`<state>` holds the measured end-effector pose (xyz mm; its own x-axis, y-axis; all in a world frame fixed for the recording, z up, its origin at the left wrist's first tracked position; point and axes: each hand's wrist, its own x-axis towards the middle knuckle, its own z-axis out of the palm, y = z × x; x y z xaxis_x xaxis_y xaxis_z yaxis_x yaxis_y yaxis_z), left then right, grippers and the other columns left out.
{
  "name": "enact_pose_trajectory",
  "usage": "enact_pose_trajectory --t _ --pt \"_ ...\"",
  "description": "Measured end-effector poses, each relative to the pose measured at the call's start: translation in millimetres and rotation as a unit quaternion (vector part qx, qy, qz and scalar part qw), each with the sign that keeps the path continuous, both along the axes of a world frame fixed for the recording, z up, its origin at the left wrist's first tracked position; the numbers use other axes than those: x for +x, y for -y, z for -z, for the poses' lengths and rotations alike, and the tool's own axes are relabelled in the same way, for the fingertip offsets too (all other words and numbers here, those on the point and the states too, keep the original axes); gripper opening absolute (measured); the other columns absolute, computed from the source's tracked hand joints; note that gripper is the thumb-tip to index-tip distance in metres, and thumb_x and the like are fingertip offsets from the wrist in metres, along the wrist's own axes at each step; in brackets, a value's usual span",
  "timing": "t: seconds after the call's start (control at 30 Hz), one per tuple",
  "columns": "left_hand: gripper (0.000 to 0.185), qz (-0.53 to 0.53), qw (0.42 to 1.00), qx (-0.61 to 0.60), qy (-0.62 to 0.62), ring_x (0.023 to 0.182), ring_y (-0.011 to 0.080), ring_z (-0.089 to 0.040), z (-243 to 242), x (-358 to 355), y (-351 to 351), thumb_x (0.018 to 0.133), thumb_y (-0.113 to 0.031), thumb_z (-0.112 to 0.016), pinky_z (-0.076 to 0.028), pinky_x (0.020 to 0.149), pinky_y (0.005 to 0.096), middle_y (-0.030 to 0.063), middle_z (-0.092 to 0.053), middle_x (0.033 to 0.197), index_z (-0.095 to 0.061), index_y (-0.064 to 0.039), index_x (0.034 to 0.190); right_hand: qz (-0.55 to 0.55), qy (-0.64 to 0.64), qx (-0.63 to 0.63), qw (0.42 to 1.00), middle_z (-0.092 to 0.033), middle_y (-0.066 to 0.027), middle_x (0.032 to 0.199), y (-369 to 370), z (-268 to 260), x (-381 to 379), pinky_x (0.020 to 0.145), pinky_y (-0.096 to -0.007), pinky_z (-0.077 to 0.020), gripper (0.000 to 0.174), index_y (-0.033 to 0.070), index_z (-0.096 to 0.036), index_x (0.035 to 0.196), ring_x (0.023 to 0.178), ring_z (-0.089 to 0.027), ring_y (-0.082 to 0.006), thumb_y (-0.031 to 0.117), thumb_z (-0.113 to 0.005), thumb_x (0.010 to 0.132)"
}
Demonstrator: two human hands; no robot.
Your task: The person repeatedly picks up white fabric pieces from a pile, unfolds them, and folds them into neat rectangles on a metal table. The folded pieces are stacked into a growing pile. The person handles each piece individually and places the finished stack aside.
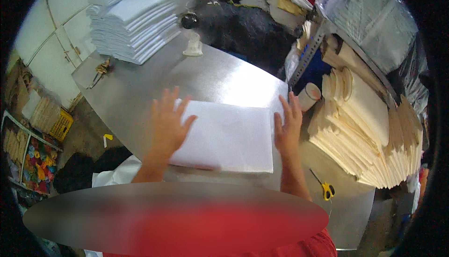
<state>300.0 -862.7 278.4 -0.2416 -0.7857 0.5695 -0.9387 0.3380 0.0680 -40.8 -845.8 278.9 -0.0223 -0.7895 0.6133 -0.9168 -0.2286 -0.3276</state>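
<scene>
A folded sheet of white cloth (231,137) lies flat on the metal table (140,85) in front of me. My left hand (172,123), fingers spread, is at the cloth's left edge and partly over it. At the right, my right hand (289,127) stands beside the cloth's right edge with its fingers apart, just off the cloth. Neither hand grips anything. Whether the palms press on the surface cannot be told.
A tall stack of folded pale cloth (135,22) stands at the back left, near a pair of scissors (100,71) and a white holder (193,44). Cream folded cloth (354,127) fills the right side, with yellow-handled scissors (328,191) nearby. A metal shelf upright (308,57) rises beyond the table's right edge.
</scene>
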Motion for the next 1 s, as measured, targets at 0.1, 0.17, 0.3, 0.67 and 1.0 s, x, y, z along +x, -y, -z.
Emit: enact_pose_trajectory --t 0.1,0.17,0.3,0.67,1.0 --pt "0.056 -0.059 0.994 0.094 0.01 0.137 0.0334 -0.018 46.0 -32.8 23.5 0.089 -0.049 -0.045 -0.014 0.107 0.0586 0.0106 -0.025 0.148 -0.038 -0.022 0.138 0.079 -0.176 0.158 0.968 -0.025 -0.0117 0.148 28.5 34.5 43.0 0.109 -0.0579 -0.0047 0.052 0.018 -0.04 0.137 0.139 -0.014 -0.0326 0.039 -0.046 0.09" --pt "0.058 -0.073 0.976 0.207 0.014 0.138 0.0335 -0.015 82.6 -29.9 22.1 0.089 -0.052 -0.042 -0.012 0.107 0.0595 0.0091 -0.021 0.15 -0.034 -0.025 0.14 0.078 -0.168 0.372 0.91 -0.018 -0.0074 0.151 26.9 67.2 52.4 0.109 -0.0584 -0.0057 0.057 0.026 -0.028 0.143 0.14 -0.008 -0.0314 0.048 -0.038 0.091" --pt "0.06 -0.072 0.971 0.224 0.035 0.139 0.0333 -0.014 116.7 -21.6 31.0 0.089 -0.054 -0.041 -0.012 0.106 0.0606 0.0083 -0.019 0.151 -0.031 -0.027 0.142 0.064 -0.132 0.301 0.942 -0.015 -0.007 0.152 34.5 102.7 40.2 0.108 -0.0578 -0.0109 0.057 0.025 -0.032 0.141 0.141 -0.007 -0.0309 0.048 -0.039 0.09" --pt "0.098 -0.302 0.875 0.292 -0.241 0.136 0.0415 -0.012 111.2 77.7 -59.7 0.069 -0.039 -0.074 -0.019 0.109 0.05 0.0277 -0.011 0.146 -0.016 -0.014 0.144 -0.002 0.182 0.315 0.931 -0.045 -0.0289 0.124 -48.8 97.5 -17.7 0.094 -0.0451 -0.04 0.078 -0.001 -0.031 0.137 0.109 -0.049 -0.0416 0.027 -0.068 0.075" --pt "0.052 -0.103 0.437 0.436 -0.78 0.106 0.0234 -0.058 130.6 160.9 -177.1 0.083 -0.028 -0.064 -0.049 0.089 0.0389 0.0116 -0.056 0.121 -0.047 -0.005 0.127 -0.173 0.132 0.339 0.915 -0.057 -0.0259 0.106 -30.2 115.0 62.6 0.083 -0.0421 -0.0457 0.065 -0.004 -0.034 0.133 0.096 -0.057 -0.0376 0.019 -0.065 0.08"
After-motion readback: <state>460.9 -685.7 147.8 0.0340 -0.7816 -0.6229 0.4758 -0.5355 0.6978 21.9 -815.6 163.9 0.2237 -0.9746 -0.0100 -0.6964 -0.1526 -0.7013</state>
